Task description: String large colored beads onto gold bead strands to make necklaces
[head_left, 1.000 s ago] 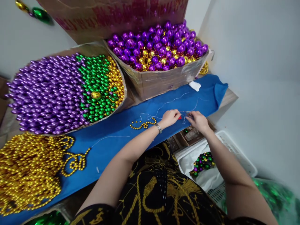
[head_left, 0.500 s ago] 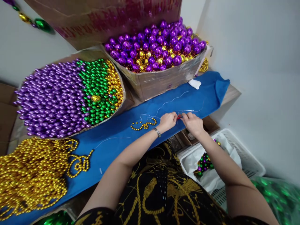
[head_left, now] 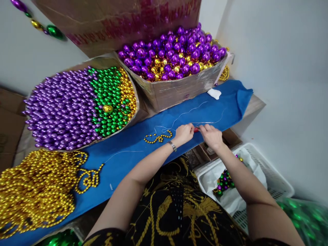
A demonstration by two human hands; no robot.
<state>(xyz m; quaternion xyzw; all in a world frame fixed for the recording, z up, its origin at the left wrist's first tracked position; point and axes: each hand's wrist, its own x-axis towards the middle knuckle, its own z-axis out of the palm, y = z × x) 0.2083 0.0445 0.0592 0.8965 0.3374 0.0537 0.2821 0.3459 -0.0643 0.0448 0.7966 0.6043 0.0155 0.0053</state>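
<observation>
Over the blue cloth (head_left: 128, 167), my left hand (head_left: 185, 133) is closed in a pinch, with white thread (head_left: 164, 127) running up to it. My right hand (head_left: 211, 135) is closed too, its fingertips on a small red-handled tool (head_left: 196, 130) in the narrow gap between both hands; its exact kind is too small to make out. Just beyond the fingers lies a long thin needle (head_left: 202, 122), thread trailing off its right end. A short strand of gold beads (head_left: 159, 137) rests left of my left hand.
A box of purple, green and gold beads (head_left: 61, 106) and a box of big purple balls (head_left: 169, 54) stand behind the cloth. Gold bead strands (head_left: 38, 191) pile at left. A white basket (head_left: 275, 171) with beads sits lower right. A white scrap (head_left: 214, 94) lies on the cloth.
The whole view has shifted slightly. My hands stay together at nearly the same place, and the dark tip by the red tool shows less now.
</observation>
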